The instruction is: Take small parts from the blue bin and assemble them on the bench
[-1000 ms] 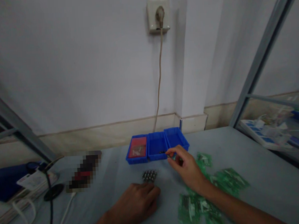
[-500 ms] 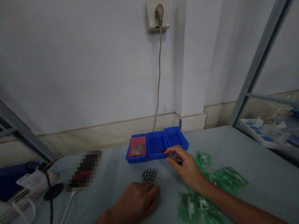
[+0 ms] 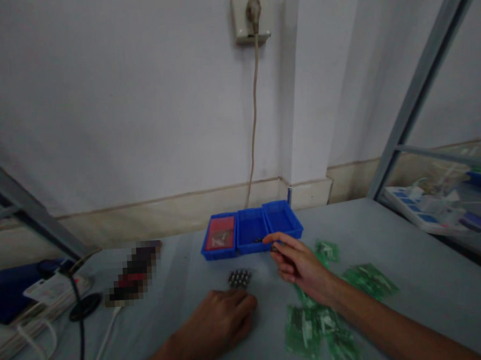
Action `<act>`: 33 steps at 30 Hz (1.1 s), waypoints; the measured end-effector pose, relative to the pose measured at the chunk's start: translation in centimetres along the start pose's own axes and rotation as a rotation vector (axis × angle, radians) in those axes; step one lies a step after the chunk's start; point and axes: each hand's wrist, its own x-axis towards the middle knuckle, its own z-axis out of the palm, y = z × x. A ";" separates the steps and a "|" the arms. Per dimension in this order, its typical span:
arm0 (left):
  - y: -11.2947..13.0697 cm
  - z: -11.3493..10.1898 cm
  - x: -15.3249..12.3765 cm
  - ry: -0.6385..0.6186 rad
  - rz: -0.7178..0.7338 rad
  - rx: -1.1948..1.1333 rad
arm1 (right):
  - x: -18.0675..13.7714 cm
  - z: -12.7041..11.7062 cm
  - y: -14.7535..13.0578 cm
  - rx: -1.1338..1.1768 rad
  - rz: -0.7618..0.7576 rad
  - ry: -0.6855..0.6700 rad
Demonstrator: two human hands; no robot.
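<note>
Three small blue bins (image 3: pixel 251 234) stand in a row near the wall; the left one holds a red packet (image 3: pixel 221 236), the middle one a few dark small parts. My right hand (image 3: pixel 299 263) hovers just in front of the middle and right bins, fingers curled in a pinch on a small dark part I cannot make out well. My left hand (image 3: pixel 221 320) rests palm down on the table, fingers together, just behind a cluster of small metal balls or studs (image 3: pixel 239 278).
Several green plastic bags (image 3: pixel 312 326) lie under and beside my right forearm. A power strip, cables and a round black base (image 3: pixel 85 307) sit at left. A cord runs up to a wall socket (image 3: pixel 251 15). A metal frame and cluttered shelf (image 3: pixel 439 207) stand at right.
My right hand has drawn slightly back from the bins and turned, fingers closing into a pinch. My left hand stays put. The view has tilted a little.
</note>
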 end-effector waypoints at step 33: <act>0.2 -0.5 0.2 0.019 -0.016 -0.076 | 0.0 0.2 0.5 -0.489 -0.285 0.046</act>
